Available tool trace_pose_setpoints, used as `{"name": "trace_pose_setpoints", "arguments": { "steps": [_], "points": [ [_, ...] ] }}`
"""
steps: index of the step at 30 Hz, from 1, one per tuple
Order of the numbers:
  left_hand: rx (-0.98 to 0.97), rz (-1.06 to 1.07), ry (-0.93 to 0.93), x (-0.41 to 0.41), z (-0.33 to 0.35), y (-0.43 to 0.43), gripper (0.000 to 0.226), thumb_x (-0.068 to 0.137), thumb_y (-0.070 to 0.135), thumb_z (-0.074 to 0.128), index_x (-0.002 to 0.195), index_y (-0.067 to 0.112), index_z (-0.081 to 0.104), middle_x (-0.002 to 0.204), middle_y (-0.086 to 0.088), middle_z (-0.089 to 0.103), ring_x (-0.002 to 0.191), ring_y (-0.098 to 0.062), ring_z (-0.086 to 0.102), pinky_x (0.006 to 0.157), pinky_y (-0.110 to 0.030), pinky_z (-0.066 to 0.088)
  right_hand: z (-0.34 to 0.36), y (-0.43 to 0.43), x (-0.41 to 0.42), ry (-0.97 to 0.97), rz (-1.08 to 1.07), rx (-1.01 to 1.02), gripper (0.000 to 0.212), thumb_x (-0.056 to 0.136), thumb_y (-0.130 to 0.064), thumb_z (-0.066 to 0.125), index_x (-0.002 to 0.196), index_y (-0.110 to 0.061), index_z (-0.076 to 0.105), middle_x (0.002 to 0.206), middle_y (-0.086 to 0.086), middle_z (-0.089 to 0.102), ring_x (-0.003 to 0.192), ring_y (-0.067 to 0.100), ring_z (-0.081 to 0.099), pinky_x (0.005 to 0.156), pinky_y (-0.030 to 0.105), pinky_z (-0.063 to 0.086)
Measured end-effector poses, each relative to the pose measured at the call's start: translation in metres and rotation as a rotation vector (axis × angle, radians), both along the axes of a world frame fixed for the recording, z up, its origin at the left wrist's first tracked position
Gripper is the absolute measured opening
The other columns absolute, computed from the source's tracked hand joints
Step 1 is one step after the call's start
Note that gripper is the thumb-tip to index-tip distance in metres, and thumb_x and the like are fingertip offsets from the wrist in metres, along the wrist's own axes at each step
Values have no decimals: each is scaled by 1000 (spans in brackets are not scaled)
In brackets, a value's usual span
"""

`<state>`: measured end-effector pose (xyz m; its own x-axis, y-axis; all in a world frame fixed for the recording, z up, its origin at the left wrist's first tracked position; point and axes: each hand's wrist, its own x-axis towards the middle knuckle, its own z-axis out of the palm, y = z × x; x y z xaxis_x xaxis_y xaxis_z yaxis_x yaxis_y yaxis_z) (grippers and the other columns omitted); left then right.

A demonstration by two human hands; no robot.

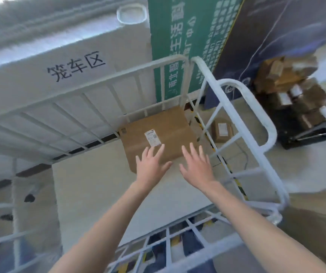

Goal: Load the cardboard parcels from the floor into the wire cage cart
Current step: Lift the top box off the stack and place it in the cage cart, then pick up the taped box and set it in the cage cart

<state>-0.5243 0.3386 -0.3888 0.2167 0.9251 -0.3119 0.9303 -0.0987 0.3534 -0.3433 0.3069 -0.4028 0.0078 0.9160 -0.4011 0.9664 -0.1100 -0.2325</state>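
Parcel in cart; smaller parcel seemingly outside right.

A: Bright, even light, soft shadows only, glare washing out the upper left of the frame.
B: Edges bend and smear, the stacked boxes at right blurred; centre is fairly sharp.

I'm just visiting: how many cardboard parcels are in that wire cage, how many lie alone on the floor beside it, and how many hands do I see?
Cart parcel, inside the wire cage cart: 1
Floor parcel, beside the cart: 1
Open hands, left hand and right hand: 2
Total: 4
The parcel pile at far right is too blurred to count.
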Motion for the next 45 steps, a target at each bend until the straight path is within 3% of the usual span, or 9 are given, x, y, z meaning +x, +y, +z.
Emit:
{"name": "trace_pose_setpoints", "arguments": {
  "steps": [9,14,21,28,36,41,45],
  "points": [
    [129,-411,-62,87,128,-108,74,92,65,45,156,38,18,164,-3,21,152,-27,11,118,-62,15,130,-168,71,-50,-260,161,68,101,-54,29,159,-29,5,168,6,2,153,38,-4,120,56,9],
    [224,-666,-98,166,178,-169,76,92,66,45,157,38,16,164,-1,21,152,-25,10,118,-61,11,172,-272,144,-77,-515,248,69,101,-54,30,159,-31,1,168,3,-3,153,35,-5,120,54,8],
    [275,-806,-203,294,211,-276,77,91,68,44,157,35,20,162,-5,27,150,-26,17,118,-53,21,201,-418,221,-101,-828,298,71,101,-55,32,160,-31,2,168,2,-4,153,34,-5,122,52,3],
    [255,-988,-262,392,226,-349,78,91,69,44,156,34,19,162,-5,27,151,-26,16,116,-58,23,226,-512,282,-134,-1072,389,72,100,-57,32,160,-32,2,168,3,-3,153,33,-4,123,52,4],
    [214,-1090,-261,484,219,-355,79,90,70,42,156,31,24,162,-7,27,150,-27,18,117,-55,24,226,-556,348,-183,-1259,388,77,97,-64,27,159,-30,-4,167,2,-10,153,29,-8,123,52,4],
    [247,-1036,-83,529,201,-306,88,85,80,35,156,30,21,161,-8,27,149,-29,20,115,-60,23,207,-578,392,-175,-1369,307,89,90,-73,31,159,-31,-5,167,-4,-8,154,26,-2,121,47,4],
    [173,-954,57,543,169,-249,105,77,85,43,158,25,11,164,-8,20,150,-32,16,111,-66,23,183,-598,424,-139,-1525,258,94,90,-74,34,160,-24,-4,168,0,-6,154,26,5,123,46,13]
  ]
}}
